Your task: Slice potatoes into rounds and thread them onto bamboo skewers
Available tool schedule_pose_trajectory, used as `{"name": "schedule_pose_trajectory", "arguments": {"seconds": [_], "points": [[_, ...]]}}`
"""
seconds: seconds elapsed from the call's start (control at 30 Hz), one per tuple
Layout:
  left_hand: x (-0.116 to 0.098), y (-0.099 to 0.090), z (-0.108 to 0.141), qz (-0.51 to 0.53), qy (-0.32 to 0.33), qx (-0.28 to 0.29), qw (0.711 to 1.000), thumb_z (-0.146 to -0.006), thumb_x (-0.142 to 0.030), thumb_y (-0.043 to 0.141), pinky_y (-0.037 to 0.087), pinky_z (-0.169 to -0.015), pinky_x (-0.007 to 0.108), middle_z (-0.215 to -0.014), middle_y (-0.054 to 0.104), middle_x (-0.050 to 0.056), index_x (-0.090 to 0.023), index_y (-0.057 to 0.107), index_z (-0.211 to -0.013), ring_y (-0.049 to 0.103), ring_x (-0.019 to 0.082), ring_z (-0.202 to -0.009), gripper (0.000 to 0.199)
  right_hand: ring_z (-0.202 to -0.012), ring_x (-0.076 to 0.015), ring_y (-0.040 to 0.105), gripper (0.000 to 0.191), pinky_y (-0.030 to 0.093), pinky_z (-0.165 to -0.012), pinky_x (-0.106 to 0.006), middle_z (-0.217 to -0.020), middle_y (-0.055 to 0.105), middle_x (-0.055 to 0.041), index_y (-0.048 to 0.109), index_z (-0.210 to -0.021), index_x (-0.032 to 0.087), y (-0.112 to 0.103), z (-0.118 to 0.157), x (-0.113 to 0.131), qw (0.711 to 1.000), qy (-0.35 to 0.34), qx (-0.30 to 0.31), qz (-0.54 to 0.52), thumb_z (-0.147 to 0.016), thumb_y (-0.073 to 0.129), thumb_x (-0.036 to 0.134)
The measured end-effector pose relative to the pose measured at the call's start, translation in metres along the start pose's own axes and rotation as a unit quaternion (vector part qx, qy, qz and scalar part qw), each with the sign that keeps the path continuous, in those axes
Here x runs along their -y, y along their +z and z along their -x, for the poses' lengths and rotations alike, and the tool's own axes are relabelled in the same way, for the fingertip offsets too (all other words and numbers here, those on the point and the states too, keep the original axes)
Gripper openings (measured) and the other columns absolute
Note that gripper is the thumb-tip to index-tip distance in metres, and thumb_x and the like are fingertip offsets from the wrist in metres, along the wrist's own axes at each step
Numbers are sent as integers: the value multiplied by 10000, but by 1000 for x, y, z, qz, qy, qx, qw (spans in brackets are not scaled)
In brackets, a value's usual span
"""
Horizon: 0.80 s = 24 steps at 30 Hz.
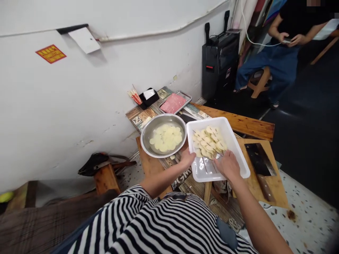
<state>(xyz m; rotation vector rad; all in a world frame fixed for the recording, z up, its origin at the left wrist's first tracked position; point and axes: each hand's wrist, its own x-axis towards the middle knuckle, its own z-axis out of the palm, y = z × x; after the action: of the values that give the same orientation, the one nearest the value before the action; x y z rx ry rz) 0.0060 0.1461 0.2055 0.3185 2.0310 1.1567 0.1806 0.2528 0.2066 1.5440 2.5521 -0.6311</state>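
Observation:
A white plastic tray (239,165) holds several skewers of thin pale slices, likely potato (209,141), with bare stick ends pointing toward me. My left hand (188,157) grips the tray's left rim. Inside the tray, the fingers of my right hand (228,164) are closed around stick ends at the near side of the pile; how many sticks they hold is hidden. Left of the tray, a round metal basin (144,143) contains loose pale slices (166,137) in water.
Right of the tray, a cleaver (261,160) lies on a wooden cutting board (279,190). Behind the basin are a metal tray of pink meat (173,103) and a black holder (149,98) with sticks. A black speaker (219,63) stands by the wall; a person (288,46) sits beyond, holding a phone.

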Motion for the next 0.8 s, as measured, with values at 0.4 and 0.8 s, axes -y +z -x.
{"name": "schedule_pose_trajectory", "arguments": {"seconds": [0.4, 0.8], "points": [[-11, -5, -7, -3, 11, 44, 999, -831, -77, 601, 545, -1039, 335, -1276, 758, 91, -157, 697, -1304, 704, 246, -1171, 489, -1285, -300, 572, 635, 519, -1040, -532, -1476, 546, -154, 533, -1455, 193, 10, -27, 48, 980, 127, 92, 126, -930, 678, 521], [-20, -7, -6, -16, 3, 82, 997, -834, -107, 630, 533, -1067, 350, -1293, 752, 102, -160, 696, -1327, 693, 261, -1205, 500, -1106, -228, 656, 460, 577, -942, -469, -1288, 659, -101, 625, -1312, 188, 13, -36, 41, 971, 162, 133, 117, -969, 644, 494]]}}
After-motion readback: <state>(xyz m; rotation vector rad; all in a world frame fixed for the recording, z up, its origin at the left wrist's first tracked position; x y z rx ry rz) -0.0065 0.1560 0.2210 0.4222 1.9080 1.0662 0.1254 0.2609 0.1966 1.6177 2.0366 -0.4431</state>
